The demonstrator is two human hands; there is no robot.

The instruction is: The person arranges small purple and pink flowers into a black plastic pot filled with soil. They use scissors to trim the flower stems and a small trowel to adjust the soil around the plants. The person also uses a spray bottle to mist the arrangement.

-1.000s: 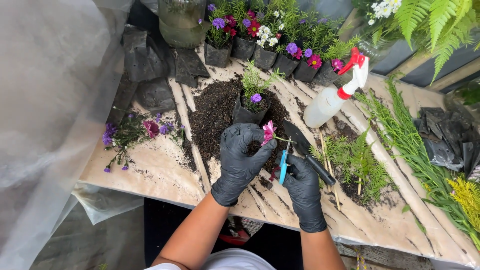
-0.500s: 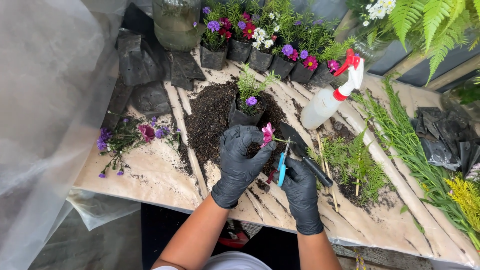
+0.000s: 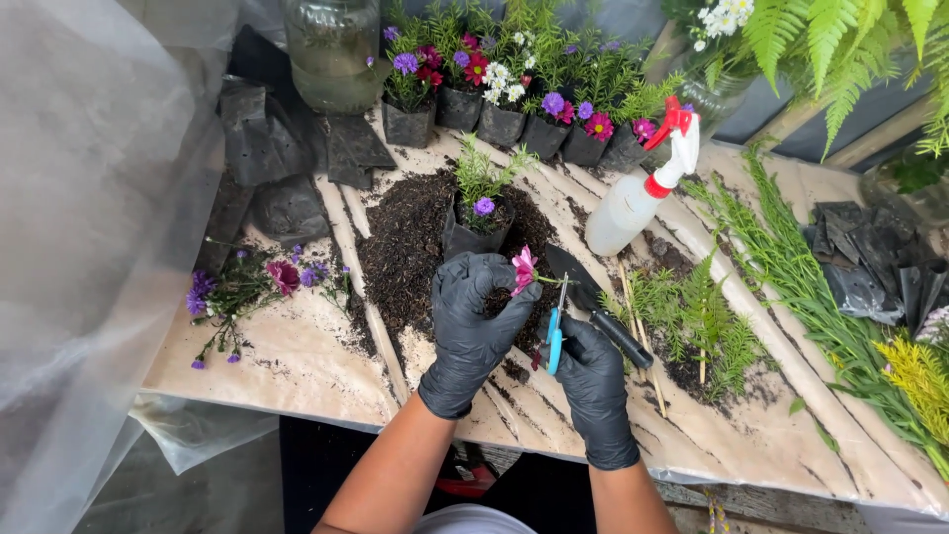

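Both hands wear black gloves and work close together in the head view. Left hand (image 3: 474, 321) is closed on a pink flower (image 3: 523, 269), which stands up above its fingers. Right hand (image 3: 591, 376) is closed on the blue handles of small scissors (image 3: 556, 331); the blades point up to the stem just below the flower. A black trowel (image 3: 593, 302) lies just beside the scissors, at 3 o'clock from them.

At 12 o'clock from the hands a small black pot (image 3: 473, 232) with a purple bloom stands on a heap of dark soil (image 3: 405, 247). A spray bottle (image 3: 638, 188) with a red trigger leans at 2 o'clock. Along the far edge of the surface (image 3: 297, 361) there is a row of potted flowers (image 3: 514, 109). At 9 o'clock a bunch of cut purple flowers (image 3: 242, 292) lies flat. Green cuttings (image 3: 692, 316) lie at 3 o'clock, near the trowel.
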